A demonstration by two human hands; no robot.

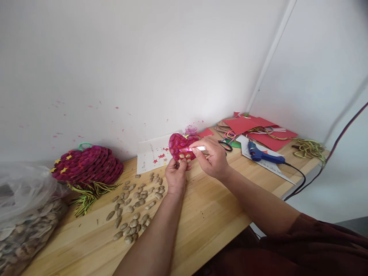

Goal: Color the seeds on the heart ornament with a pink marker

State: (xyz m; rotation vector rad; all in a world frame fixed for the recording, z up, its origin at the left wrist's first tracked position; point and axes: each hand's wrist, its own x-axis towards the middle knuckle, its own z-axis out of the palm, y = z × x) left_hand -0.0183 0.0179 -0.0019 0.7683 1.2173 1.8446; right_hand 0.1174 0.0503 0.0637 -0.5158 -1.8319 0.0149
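Low over the wooden table, my left hand (176, 177) grips the lower edge of a peanut-shell craft piece (176, 143). Most of its shells are painted magenta, while a few near my left fingers are pale and bare. My right hand (212, 158) pinches a white-handled paintbrush (199, 148), its tip against the painted shells. The right side of the piece is partly hidden behind the brush and right hand. Just behind it stands a small clear paint cup (191, 130) with pink paint marks. Loose peanuts (133, 223) lie scattered left of my left forearm.
A stack of magenta craft pieces (99, 165) with yellow stars leans at left, beside a plastic bag (31, 230). White paper (143, 155) bears red stars. At right lie a blue glue gun (264, 155) with its cord, red paper (247, 125), scissors (228, 146) and green yarn (307, 148).
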